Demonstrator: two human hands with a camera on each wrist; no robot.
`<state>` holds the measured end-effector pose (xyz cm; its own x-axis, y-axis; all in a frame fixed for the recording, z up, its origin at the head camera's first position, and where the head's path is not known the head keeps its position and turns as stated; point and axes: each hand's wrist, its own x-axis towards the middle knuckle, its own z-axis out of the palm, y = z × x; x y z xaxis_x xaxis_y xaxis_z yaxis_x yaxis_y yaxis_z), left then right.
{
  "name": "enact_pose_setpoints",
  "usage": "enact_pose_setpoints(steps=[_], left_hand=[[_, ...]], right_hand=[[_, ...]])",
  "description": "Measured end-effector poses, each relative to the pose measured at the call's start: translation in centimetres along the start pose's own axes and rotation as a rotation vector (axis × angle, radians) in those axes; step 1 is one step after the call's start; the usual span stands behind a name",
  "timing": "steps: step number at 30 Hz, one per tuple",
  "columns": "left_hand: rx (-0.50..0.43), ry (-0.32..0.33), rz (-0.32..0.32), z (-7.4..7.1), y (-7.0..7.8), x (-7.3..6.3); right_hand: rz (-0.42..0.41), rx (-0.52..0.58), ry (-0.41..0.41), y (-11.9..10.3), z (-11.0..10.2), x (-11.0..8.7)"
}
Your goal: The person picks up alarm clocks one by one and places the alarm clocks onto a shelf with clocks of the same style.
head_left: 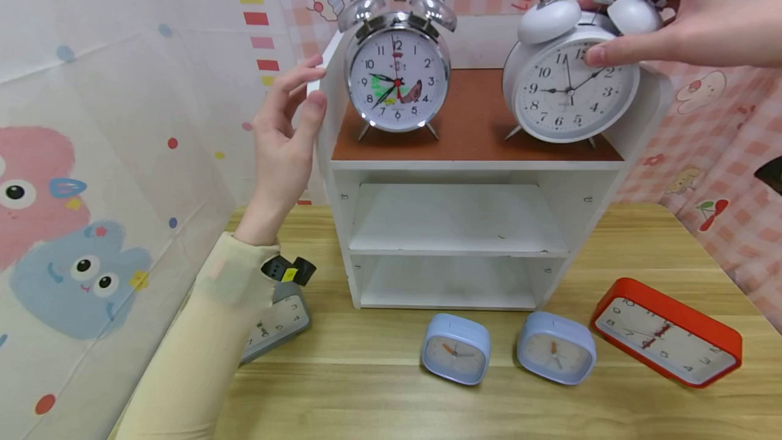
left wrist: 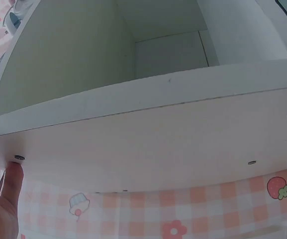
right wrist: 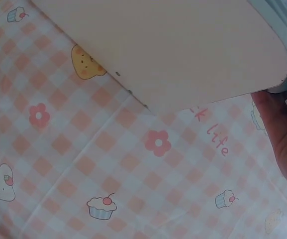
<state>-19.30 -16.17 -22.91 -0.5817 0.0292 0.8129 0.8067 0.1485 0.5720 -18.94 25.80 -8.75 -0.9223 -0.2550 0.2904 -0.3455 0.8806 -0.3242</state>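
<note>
A white twin-bell alarm clock (head_left: 574, 90) leans to one side at the right end of the shelf unit's brown top (head_left: 476, 121). My right hand (head_left: 709, 12) grips it from above, thumb over the front of its face and the other fingers behind the bells. To the left on the same top stands a silver twin-bell alarm clock (head_left: 397, 80), upright, apart from both hands. My left hand (head_left: 284, 131) touches the white shelf unit's left side panel (left wrist: 148, 144) near its upper edge, fingertips against the outer face.
Below are two white shelves (head_left: 458, 216). In front on the wooden table (head_left: 379, 399) stand two small blue clocks (head_left: 455, 348), with a red rectangular clock (head_left: 668, 331) at right. A grey clock (head_left: 284, 321) is partly hidden by my left sleeve. Patterned cloth (head_left: 715, 121) hangs behind.
</note>
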Motion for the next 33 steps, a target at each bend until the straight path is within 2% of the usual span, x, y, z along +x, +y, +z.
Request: enact_pose_setpoints(steps=[7,13,18,24,33], left_hand=[[0.004,-0.012,0.002,-0.1,0.0,0.1],[0.002,-0.01,-0.004,-0.2,-0.1,0.1],[-0.004,-0.004,0.003,-0.3,-0.3,0.1],[-0.006,-0.006,0.001,-0.3,-0.2,0.2],[-0.003,-0.007,-0.003,-0.3,-0.2,0.1]], right_hand=[[-0.007,-0.018,-0.012,0.6,-0.4,0.9],[-0.021,0.02,-0.041,1.0,-0.7,1.5],[-0.045,-0.018,-0.06,1.1,-0.8,1.8],[-0.036,-0.032,-0.074,1.2,-0.7,2.1],[-0.036,0.014,-0.084,1.2,-0.6,2.2]])
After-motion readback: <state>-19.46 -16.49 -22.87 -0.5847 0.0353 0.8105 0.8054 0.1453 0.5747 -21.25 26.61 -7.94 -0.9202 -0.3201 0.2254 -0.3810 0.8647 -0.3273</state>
